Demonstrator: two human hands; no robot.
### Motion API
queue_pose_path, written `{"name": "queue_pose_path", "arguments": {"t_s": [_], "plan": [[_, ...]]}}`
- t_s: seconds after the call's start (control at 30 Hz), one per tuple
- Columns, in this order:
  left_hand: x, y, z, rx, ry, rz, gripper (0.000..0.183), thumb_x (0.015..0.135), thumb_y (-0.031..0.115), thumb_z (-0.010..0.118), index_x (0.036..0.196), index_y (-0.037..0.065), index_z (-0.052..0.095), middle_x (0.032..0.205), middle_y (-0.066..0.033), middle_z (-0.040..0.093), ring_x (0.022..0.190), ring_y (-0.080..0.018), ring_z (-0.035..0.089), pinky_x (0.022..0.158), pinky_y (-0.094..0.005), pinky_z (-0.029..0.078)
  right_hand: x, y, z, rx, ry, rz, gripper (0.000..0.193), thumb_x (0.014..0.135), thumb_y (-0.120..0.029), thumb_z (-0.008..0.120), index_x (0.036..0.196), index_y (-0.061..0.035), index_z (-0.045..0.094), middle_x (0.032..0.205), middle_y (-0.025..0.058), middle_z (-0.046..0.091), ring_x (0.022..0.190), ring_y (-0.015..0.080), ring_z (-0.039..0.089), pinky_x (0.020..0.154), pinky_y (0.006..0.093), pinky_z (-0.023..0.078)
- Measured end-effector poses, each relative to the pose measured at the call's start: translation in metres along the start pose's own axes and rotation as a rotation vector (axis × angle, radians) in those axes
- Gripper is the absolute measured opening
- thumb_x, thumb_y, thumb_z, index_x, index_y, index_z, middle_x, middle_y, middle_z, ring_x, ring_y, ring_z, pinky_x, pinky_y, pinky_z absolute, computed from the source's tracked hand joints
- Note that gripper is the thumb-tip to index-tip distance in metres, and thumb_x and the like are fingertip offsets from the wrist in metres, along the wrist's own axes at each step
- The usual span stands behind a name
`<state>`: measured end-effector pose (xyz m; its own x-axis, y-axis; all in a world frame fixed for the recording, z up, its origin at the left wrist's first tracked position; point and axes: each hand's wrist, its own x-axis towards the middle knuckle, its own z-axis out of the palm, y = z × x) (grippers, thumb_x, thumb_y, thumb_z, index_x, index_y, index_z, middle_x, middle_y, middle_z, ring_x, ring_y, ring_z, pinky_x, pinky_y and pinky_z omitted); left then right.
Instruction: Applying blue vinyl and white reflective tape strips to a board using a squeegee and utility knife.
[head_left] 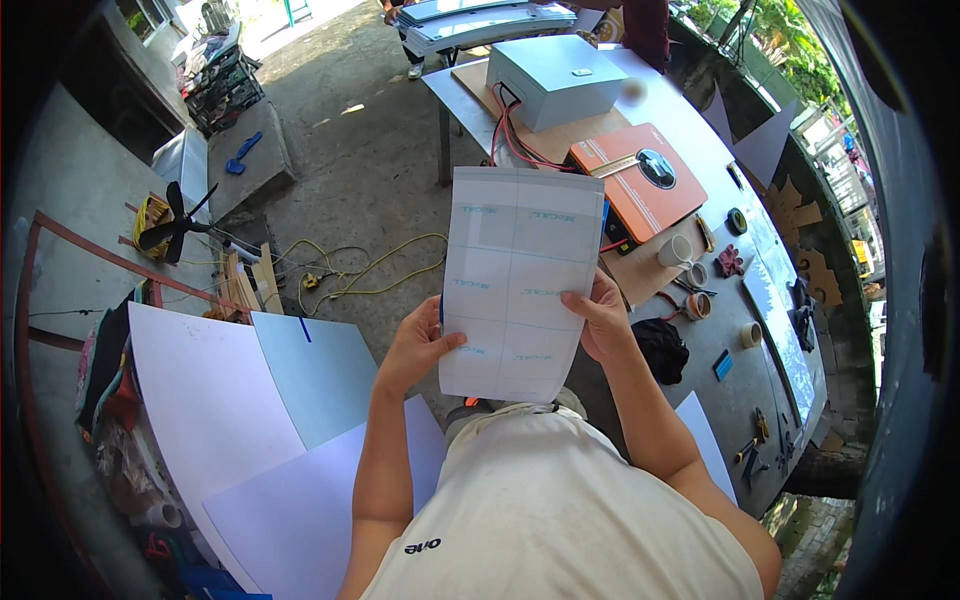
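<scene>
Sheet: a white sheet (520, 285) with pale blue print and thin ruled lines hangs in front of the person's body, above the shirt (560, 500), its long side running away from the person; it is held up, clear of the table.
Left hand: the left hand (408, 345) grips the sheet's left edge in its lower half, the thumb flat on the face and the other fingers curled behind, clamped on it.
Right hand: the right hand (605, 318) pinches the right edge, its thumb on the face somewhat higher than the left one; the fingers behind are mostly hidden.
Table: to the right, the grey table (700, 430) carries a pale metal box (555, 85) with red and black wires, and nearer, an orange box (640, 180) with a ruler (613, 165) across its top.
Small things: a white roll (675, 250), a black tape roll (737, 221), a small blue tool (722, 365) and a black cloth or bag (658, 350) lie along the table.
Floor side: to the left stand a large white panel (215, 370) and a light blue panel (312, 375); beyond them are a yellow cord (400, 258) and a black fan (178, 222).
Far end: a person in a dark red top (645, 30) stands behind the table.
</scene>
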<state>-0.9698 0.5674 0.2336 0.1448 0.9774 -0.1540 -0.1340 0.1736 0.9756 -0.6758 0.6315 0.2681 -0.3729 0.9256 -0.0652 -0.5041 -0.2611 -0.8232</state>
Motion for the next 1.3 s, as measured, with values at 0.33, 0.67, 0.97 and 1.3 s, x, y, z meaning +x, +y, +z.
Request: {"name": "queue_pose_path", "arguments": {"t_s": [0.33, 0.67, 0.97, 1.3], "plan": [[0.017, 0.03, -0.009, 0.008, 0.137, 0.16, 0.054, 0.093, 0.039, 0.077, 0.131, 0.003, 0.065, 0.121, -0.011, 0.072, 0.111, -0.0196, 0.068, 0.091, -0.0388, 0.056, 0.002, 0.001, 0.012, -0.144, -0.164, 0.077, 0.052, 0.09, -0.005, 0.077, 0.138, -0.0023, 0.058, 0.128, 0.0085, 0.069, 0.119, 0.0179, 0.065, 0.107, 0.0393, 0.049], [0.042, 0.088, -0.029, -0.644, 0.44, 0.26, 0.039, 0.103, 0.024, 0.065, 0.135, 0.004, 0.059, 0.128, -0.0121, 0.068, 0.114, -0.0271, 0.068, 0.095, -0.0415, 0.058, 0.041, 0.012, -0.044, -0.689, -0.339, 0.478, 0.051, 0.084, -0.02, 0.087, 0.126, 0.0022, 0.068, 0.115, 0.0066, 0.074, 0.105, 0.0139, 0.065, 0.102, 0.031, 0.048], [0.083, 0.074, -0.066, -0.722, 0.713, 0.222, 0.052, 0.106, 0.029, 0.056, 0.149, 0.001, 0.044, 0.143, -0.015, 0.057, 0.13, -0.032, 0.057, 0.109, -0.0482, 0.048, 0.054, 0.043, -0.101, 0.305, -0.062, 0.394, 0.091, 0.073, -0.059, 0.088, 0.142, -0.0079, 0.058, 0.141, 0.0099, 0.062, 0.133, 0.0262, 0.055, 0.113, 0.0479, 0.04], [0.106, 0.064, -0.056, -0.538, 0.912, 0.385, 0.05, 0.109, 0.027, 0.054, 0.148, -0.001, 0.043, 0.146, -0.0143, 0.053, 0.134, -0.0279, 0.053, 0.113, -0.0434, 0.044, 0.132, 0.065, -0.088, -0.17, 0.32, 0.389, 0.047, 0.098, -0.026, 0.072, 0.132, 0.0018, 0.056, 0.116, 0.0142, 0.069, 0.099, 0.0238, 0.071, 0.087, 0.0411, 0.06]]}}
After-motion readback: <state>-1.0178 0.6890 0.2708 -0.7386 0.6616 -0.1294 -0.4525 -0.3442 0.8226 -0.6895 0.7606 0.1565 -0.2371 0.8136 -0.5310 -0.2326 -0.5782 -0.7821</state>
